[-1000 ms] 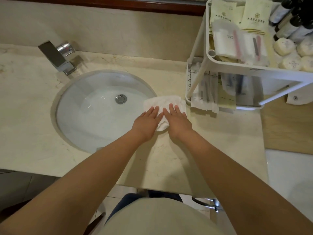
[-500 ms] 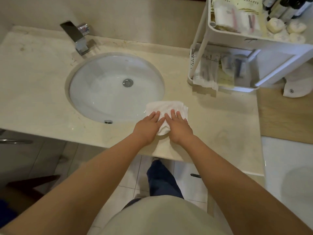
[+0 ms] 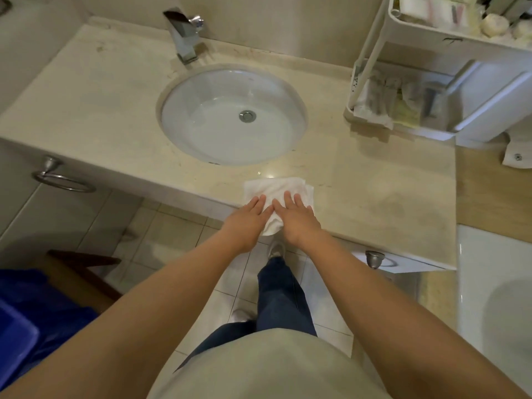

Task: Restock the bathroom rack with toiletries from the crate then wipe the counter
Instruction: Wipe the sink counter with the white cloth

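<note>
Head view: the person stands at the counter [image 3: 374,191] with both arms stretched forward. The left hand [image 3: 247,223] and the right hand [image 3: 299,223] lie side by side, palms down, on a folded white cloth [image 3: 276,188]. The fingers of both hands are straight and press flat. Neither hand grips anything.

Position of the cloth: on the front strip of the counter, between the sink [image 3: 187,110] and the counter's front edge. Its near corner hangs over that edge between the two wrists.

Progress, as judged: the restocking part appears finished, since both shelves of the rack [image 3: 371,44] carry goods and no hand holds a toiletry. The wiping part is in hand. The wide surface to the left of the sink and the area around the tap [image 3: 184,36] show faint marks, so wiping there probably remains. How much of the counter is already wiped cannot be told.

Containers:
- Upper shelf [image 3: 420,31]: paper packets and round white wrapped soaps [image 3: 495,24]. It is partly out of frame and blurred.
- Lower shelf [image 3: 426,132]: clear-wrapped packets [image 3: 377,96], some lapping over its front left corner.
- Sink: only the metal drain [image 3: 247,116] shows in the bowl.
- Blue crate [image 3: 14,344]: only a corner is visible at the lower left, on the floor side. Its contents cannot be told.
</note>
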Demonstrator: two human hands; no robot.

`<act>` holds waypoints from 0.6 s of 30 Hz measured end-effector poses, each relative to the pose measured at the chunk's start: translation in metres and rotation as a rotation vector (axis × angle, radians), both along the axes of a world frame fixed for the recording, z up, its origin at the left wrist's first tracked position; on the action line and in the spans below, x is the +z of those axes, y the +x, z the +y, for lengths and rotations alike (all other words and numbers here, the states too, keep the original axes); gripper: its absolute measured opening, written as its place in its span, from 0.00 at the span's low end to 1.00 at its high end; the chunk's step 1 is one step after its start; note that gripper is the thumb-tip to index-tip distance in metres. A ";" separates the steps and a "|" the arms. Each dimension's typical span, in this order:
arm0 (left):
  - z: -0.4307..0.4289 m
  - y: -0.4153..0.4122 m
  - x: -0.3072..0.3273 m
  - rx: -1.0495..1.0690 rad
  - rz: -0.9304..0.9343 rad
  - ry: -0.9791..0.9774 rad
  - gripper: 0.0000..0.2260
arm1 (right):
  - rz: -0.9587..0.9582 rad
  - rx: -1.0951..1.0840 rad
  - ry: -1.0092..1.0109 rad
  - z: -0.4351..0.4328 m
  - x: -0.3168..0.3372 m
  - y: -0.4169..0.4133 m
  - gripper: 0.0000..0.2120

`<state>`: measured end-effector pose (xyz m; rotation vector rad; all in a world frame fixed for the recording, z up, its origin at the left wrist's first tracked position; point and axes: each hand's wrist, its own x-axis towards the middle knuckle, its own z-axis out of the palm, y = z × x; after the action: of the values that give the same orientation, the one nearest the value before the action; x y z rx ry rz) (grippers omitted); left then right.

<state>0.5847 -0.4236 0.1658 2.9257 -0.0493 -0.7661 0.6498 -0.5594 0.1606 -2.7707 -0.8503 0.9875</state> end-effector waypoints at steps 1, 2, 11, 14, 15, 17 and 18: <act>0.002 -0.006 0.000 0.006 0.000 0.000 0.40 | 0.006 0.011 -0.003 0.002 0.000 -0.004 0.39; 0.004 -0.011 0.000 0.011 -0.001 -0.001 0.40 | 0.012 0.022 -0.006 0.005 -0.001 -0.008 0.39; 0.026 -0.031 -0.003 0.121 -0.025 -0.027 0.36 | 0.052 0.176 -0.034 0.038 -0.001 -0.004 0.37; 0.030 -0.027 0.001 0.176 -0.016 -0.047 0.35 | 0.059 0.231 -0.054 0.046 0.000 0.006 0.36; 0.031 -0.025 0.002 0.196 -0.014 -0.050 0.35 | 0.054 0.248 -0.057 0.049 0.001 0.010 0.36; 0.034 -0.022 0.005 0.242 -0.004 -0.055 0.35 | 0.049 0.289 -0.063 0.057 0.003 0.016 0.36; 0.036 -0.020 0.007 0.267 0.004 -0.059 0.35 | 0.049 0.314 -0.067 0.062 0.004 0.020 0.36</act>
<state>0.5645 -0.3876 0.1725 2.7955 0.3067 -0.7139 0.6697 -0.4975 0.1641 -2.7060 -1.2959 1.1427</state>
